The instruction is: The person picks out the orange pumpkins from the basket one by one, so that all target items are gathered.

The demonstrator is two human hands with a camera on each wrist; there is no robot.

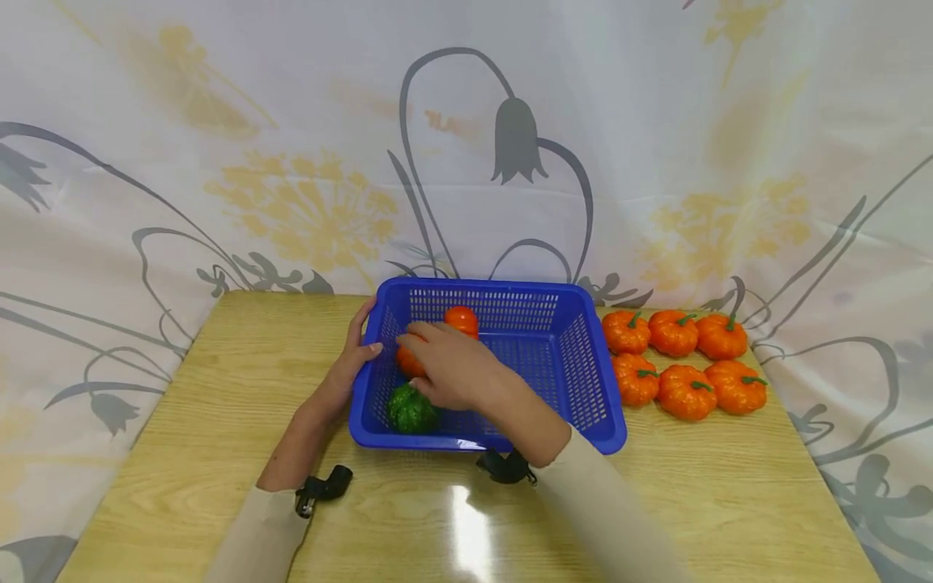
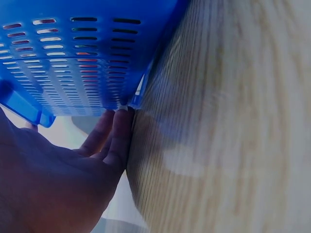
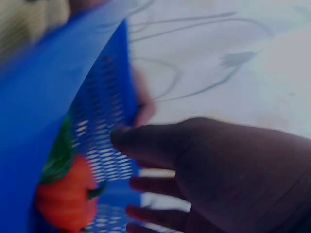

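My left hand (image 1: 350,364) grips the left side of a blue plastic basket (image 1: 605,441), thumb over the rim and fingers along the outer wall. In the left wrist view those fingers (image 2: 119,138) lie low against the slotted wall, close to the tabletop. Inside the basket, along its left end, are a dark green ribbed gourd (image 1: 412,409), a small orange pumpkin (image 1: 410,363) and a red-orange round one (image 1: 462,317). My right hand (image 1: 455,368) is over them, partly hiding the orange pumpkin. The right wrist view shows its fingers spread with nothing between them, beside the pumpkin (image 3: 70,199).
Several orange pumpkins with green stems (image 1: 685,393) stand in two rows to the right of the basket. The wooden table (image 1: 197,429) ends at a flower-printed curtain (image 1: 619,121) at the back and sides. Black wrist camera mounts (image 1: 324,486) sit on the sleeves.
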